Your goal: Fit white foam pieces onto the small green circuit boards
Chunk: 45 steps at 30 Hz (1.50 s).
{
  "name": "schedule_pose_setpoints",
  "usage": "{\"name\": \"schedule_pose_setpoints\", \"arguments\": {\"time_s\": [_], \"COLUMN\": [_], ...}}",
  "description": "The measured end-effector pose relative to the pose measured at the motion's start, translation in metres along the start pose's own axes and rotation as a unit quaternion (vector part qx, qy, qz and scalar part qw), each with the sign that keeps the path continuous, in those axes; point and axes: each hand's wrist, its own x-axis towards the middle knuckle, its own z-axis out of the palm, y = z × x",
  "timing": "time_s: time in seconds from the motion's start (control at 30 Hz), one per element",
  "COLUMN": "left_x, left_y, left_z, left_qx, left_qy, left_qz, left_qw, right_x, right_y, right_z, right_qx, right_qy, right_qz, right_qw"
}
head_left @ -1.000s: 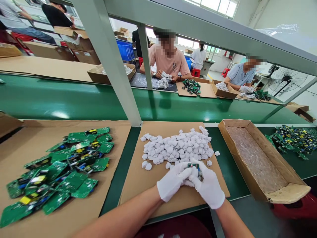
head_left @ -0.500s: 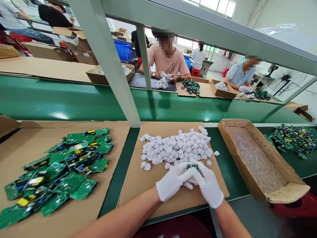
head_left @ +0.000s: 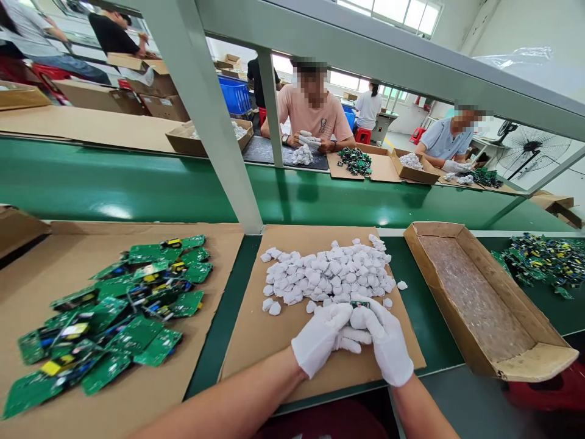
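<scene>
Both of my hands wear white gloves and meet over the cardboard sheet in front of me. Between them is a small green circuit board (head_left: pixel 360 303), with only its top edge showing. My right hand (head_left: pixel 389 341) pinches it between thumb and fingers. My left hand (head_left: pixel 320 338) closes on its left side, thumb against the board and fingers curled beneath; whatever else lies inside the grip is hidden. Just beyond the hands spreads a heap of small white rounded pieces (head_left: pixel 324 271), on the cardboard sheet (head_left: pixel 256 341).
At left, green circuit boards (head_left: pixel 132 329) are piled on cardboard. A shallow cardboard box (head_left: pixel 507 305) lined with bubble wrap lies at right, with more circuit boards (head_left: pixel 543 259) beyond. A grey metal post (head_left: pixel 205 122) rises ahead near the green conveyor belt (head_left: pixel 311 201). Co-workers sit across it.
The small circuit board has tipped, so less of its face shows. My left hand has shifted slightly, with its fingers lower under the right hand. The view has moved a little.
</scene>
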Motion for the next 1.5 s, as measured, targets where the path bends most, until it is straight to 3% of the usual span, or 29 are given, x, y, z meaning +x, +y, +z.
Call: {"name": "schedule_pose_setpoints", "arguments": {"time_s": [0.17, 0.3, 0.47, 0.67, 0.9, 1.03, 1.13, 1.3, 1.4, 1.5], "left_x": [0.001, 0.003, 0.002, 0.004, 0.000, 0.000, 0.000, -0.001, -0.004, -0.007], "left_y": [0.003, 0.005, 0.008, 0.003, 0.008, 0.009, 0.008, 0.010, 0.015, 0.021], "left_z": [0.000, 0.001, 0.005, -0.001, 0.003, 0.003, 0.003, 0.005, 0.008, 0.010], "left_qx": [0.068, 0.031, 0.113, -0.003, -0.014, 0.008, 0.028, 0.094, 0.094, 0.085], "left_qy": [0.006, -0.012, -0.003, -0.053, -0.057, -0.034, -0.042, 0.004, -0.028, -0.044], "left_qz": [0.015, 0.017, 0.027, 0.021, 0.035, 0.018, 0.016, 0.016, 0.008, 0.012], "left_qw": [0.998, 0.999, 0.993, 0.998, 0.998, 0.999, 0.999, 0.995, 0.995, 0.995], "right_x": [0.001, 0.001, 0.001, 0.004, 0.004, 0.006, 0.008, 0.005, 0.005, 0.009], "right_y": [0.003, 0.004, 0.006, 0.006, -0.001, 0.000, 0.001, -0.005, -0.012, -0.012], "right_z": [0.006, 0.007, 0.007, 0.006, 0.004, -0.004, -0.006, -0.003, -0.013, -0.037], "right_qx": [-0.013, -0.016, -0.031, -0.016, -0.068, -0.026, -0.044, -0.034, -0.043, -0.052], "right_qy": [0.021, 0.020, 0.019, 0.030, 0.012, -0.028, -0.012, -0.026, -0.050, -0.042], "right_qz": [0.012, 0.018, 0.000, -0.003, 0.012, -0.013, -0.014, -0.004, -0.009, 0.002], "right_qw": [1.000, 0.999, 0.999, 0.999, 0.998, 0.999, 0.999, 0.999, 0.998, 0.998]}}
